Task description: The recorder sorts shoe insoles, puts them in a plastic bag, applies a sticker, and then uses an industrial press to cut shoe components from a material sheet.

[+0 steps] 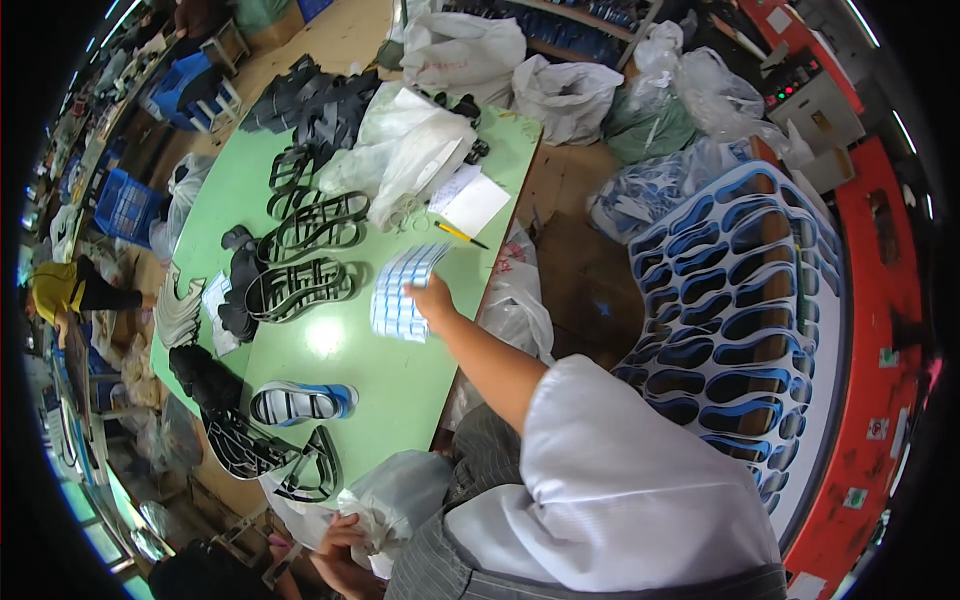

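Note:
Over the green table [300, 365], my right hand [430, 300] is closed on the near edge of a white sheet with rows of blue blocks [402, 290], slightly blurred. At the lower edge, my left hand [345, 532] has its bent fingers against the crumpled part of a whitish plastic bag [405, 490]; part of that hand is hidden. Left of the sheet stand black strappy sandal uppers [300, 288]. Nearer to me lies a blue, white and grey sandal or sole [300, 403], with more black strap uppers [305, 470] at the table's edge.
White papers [475, 205] and a yellow pen [460, 235] lie near the table's right edge. Behind are a white bag [410, 140] and dark straps [315, 105]. A rack of blue-white cut-out sheets [735, 320] stands right. Another person [60, 295] is far left.

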Motion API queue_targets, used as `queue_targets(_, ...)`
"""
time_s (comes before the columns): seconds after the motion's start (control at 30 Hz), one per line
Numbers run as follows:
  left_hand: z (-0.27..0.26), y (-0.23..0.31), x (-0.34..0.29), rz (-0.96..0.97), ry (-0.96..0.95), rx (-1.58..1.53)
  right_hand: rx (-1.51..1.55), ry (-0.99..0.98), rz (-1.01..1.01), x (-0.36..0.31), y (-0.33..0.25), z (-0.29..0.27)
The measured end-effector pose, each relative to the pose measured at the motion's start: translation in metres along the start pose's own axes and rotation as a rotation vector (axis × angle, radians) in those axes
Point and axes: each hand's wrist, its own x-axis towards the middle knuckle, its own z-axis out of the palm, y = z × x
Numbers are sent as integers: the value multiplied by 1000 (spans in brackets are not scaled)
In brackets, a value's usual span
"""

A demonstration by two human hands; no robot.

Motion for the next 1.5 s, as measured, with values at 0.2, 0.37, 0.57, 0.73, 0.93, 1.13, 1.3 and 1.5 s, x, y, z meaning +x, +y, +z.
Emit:
queue_targets(0.2, 18, 12, 63, -437, -47, -394, 23, -981, 165, -169, -111, -36)
queue_targets(0.37, 53, -6, 60, -475, -155, -704, -255, -1011, 119, -248, -140, -46)
queue_targets(0.57, 61, -4, 42, -367, -56, -777, -629, -762, -309, -290, -131, -39)
queue_targets(0.73, 52, -12, 35, -356, 23, -782, -1285, -787, -1142, -333, -166, -34)
queue_targets(0.93, 54, 0, 27, -352, 83, -701, -1026, -762, -1441, -328, -168, -7)
queue_targets(1.13, 48, -29, 31, -383, 51, -714, -995, -783, -1449, -312, -115, 6)
queue_targets(1.3, 42, -48, 38, -284, -26, -707, -857, -680, -1462, -315, -105, 4)
queue_targets(1.5, 41, -37, 48, -278, 115, -339, -687, -673, -1427, -301, -97, 14)
